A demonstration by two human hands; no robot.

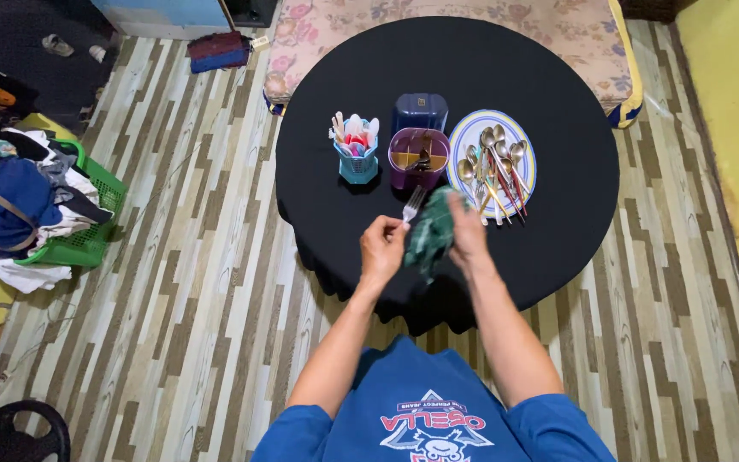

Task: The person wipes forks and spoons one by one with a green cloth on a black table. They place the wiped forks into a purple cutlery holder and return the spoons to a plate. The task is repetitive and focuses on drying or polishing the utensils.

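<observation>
Left hand (pixel 382 248) fingers gripping a fork (pixel 413 204), right hand (pixel 467 233) fingers closed on a green cloth (pixel 432 231), near bench (pixel 558 231) front edge, plate of spoons (pixel 496 162) just behind.

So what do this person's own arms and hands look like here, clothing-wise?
Both arms are bare from the short blue sleeves down. The left hand and right hand wear no gloves, and no rings, watch or bracelets can be made out. The blue T-shirt carries a red, white and dark printed chest graphic.
</observation>
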